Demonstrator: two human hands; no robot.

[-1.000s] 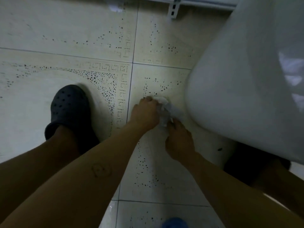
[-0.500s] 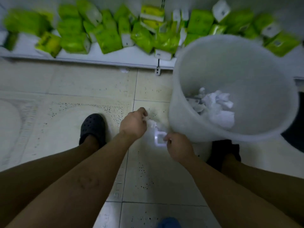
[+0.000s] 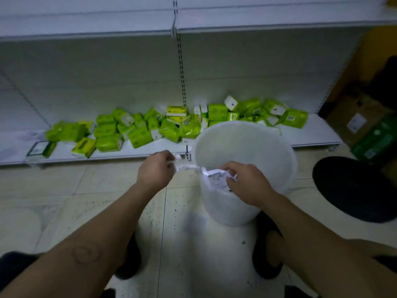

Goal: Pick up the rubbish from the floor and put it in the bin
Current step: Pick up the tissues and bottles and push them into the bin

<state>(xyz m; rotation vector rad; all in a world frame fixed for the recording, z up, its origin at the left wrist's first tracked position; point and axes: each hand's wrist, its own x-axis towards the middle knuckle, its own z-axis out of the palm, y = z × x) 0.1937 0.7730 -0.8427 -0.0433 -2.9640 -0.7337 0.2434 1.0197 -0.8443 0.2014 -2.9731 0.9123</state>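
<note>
Spotter: Room first. Your right hand (image 3: 247, 183) sits over the near rim of the bin (image 3: 247, 138). The white wall drops away under your wrist, and beyond your fingers the bin's mouth is open.
Checker: And your other side?
Spotter: Your left hand (image 3: 156, 171) is just outside that rim, above the floor tiles (image 3: 86, 190). Past its fingertips runs the front edge of the shelf (image 3: 120, 154), with green packs (image 3: 139, 134) lying on it. A black round thing (image 3: 354, 190) lies well off to the right of your right hand.
Checker: Grips?
Spotter: Both hands are curled. Your right fingers bunch round the crumpled white rubbish (image 3: 214, 178) at the rim and your left pinches its other end. I cannot tell if it is one piece or two. Your forearms reach forward, backs of the hands up
</note>
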